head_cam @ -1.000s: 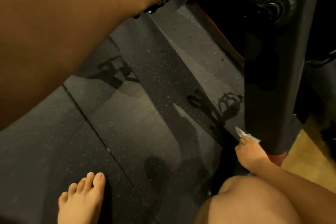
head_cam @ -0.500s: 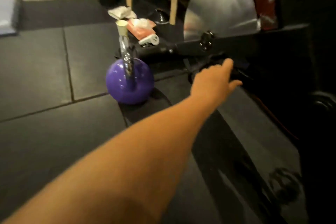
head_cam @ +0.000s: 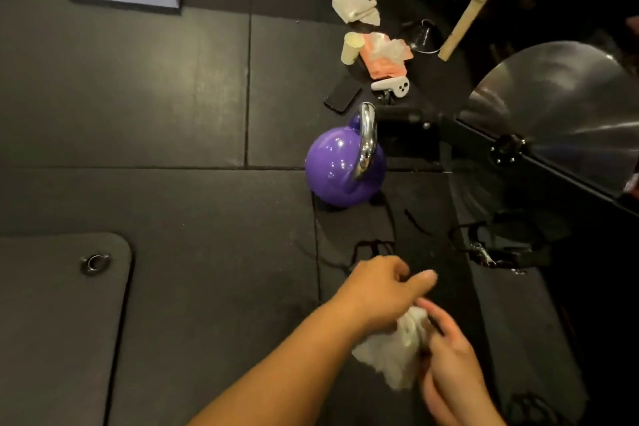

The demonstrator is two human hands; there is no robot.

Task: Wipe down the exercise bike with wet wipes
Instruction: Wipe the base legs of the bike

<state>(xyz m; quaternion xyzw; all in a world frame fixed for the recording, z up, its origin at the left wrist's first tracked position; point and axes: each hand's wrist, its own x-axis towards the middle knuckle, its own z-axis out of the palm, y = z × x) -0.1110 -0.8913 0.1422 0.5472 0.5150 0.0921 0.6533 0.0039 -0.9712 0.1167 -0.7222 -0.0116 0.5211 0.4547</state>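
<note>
Where 2 hands meet, a crumpled white wet wipe (head_cam: 389, 354).
Right hand (head_cam: 453, 361) grasps it; left hand (head_cam: 378, 289) hold unclear.

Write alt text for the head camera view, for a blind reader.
The right hand grips a crumpled white wipe beside the left hand, above dark floor mats. A purple kettlebell and the bike's silver flywheel lie ahead.

Home gym corner, floor-level view.
Black rubber floor tiles (head_cam: 138, 97); purple kettlebell (head_cam: 340, 169) mid-floor; exercise bike (head_cam: 560, 107) with bare steel flywheel and strapped pedal (head_cam: 498, 245) at right; foam mat (head_cam: 52, 322) near left. Home signs: wooden stool leg (head_cam: 463, 21), phone (head_cam: 342, 93), white controller (head_cam: 394, 86) lying on the far floor.
</note>
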